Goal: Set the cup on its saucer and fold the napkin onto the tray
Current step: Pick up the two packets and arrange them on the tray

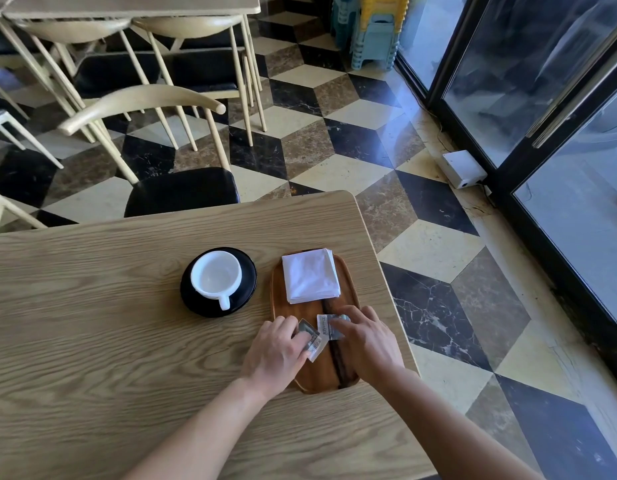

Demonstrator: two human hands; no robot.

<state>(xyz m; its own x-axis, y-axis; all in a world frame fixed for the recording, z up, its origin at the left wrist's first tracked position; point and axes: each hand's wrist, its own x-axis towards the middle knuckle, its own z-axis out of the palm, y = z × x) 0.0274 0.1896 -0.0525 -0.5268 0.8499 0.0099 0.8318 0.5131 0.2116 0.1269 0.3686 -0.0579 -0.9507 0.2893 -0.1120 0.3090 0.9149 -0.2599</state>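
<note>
napkin (310, 279) folded on tray (321, 374) far end, ahead of yr hands | R hand (369, 344) nearer, fingers (342, 329) flat on packet (325, 325) | L hand (279, 351) over 2nd packet (314, 345), grip unclear

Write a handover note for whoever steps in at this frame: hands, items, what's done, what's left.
Left hand: fingers on a small packet at the tray's near end; I cannot tell whether it pinches or presses.
Right hand: likewise on a second packet.
Cup: upright on the black saucer. Done.
Napkin: folded, on the far half of the wooden tray. Done.
Left: apparently only settling the packets.
</note>
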